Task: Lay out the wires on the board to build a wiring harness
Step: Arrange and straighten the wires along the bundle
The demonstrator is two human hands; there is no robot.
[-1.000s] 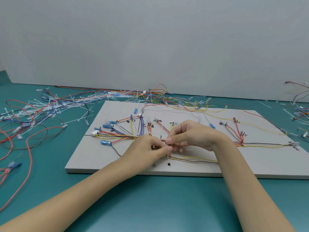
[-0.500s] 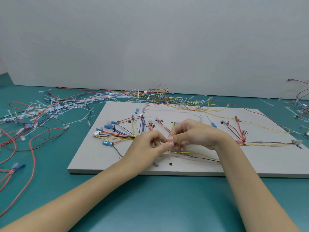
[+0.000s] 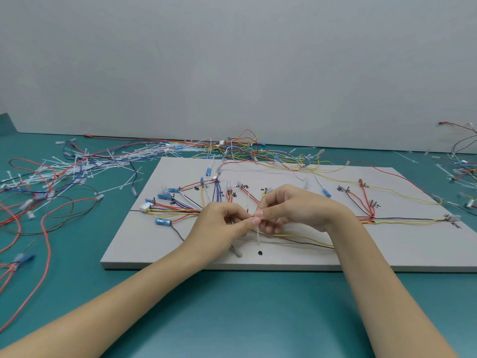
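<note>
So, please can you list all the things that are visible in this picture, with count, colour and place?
board: one, pale grey, centre of table
wires on board: many, red, yellow, blue, black, white, laid in branches
cable tie: one, white, pinched between both hands over the board
loose wires: many, mostly red, table left
cable ties: a heap, white, far left
table: one, teal
wall: pale grey, behind
left hand: pinches the tie
right hand: pinches the tie
</note>
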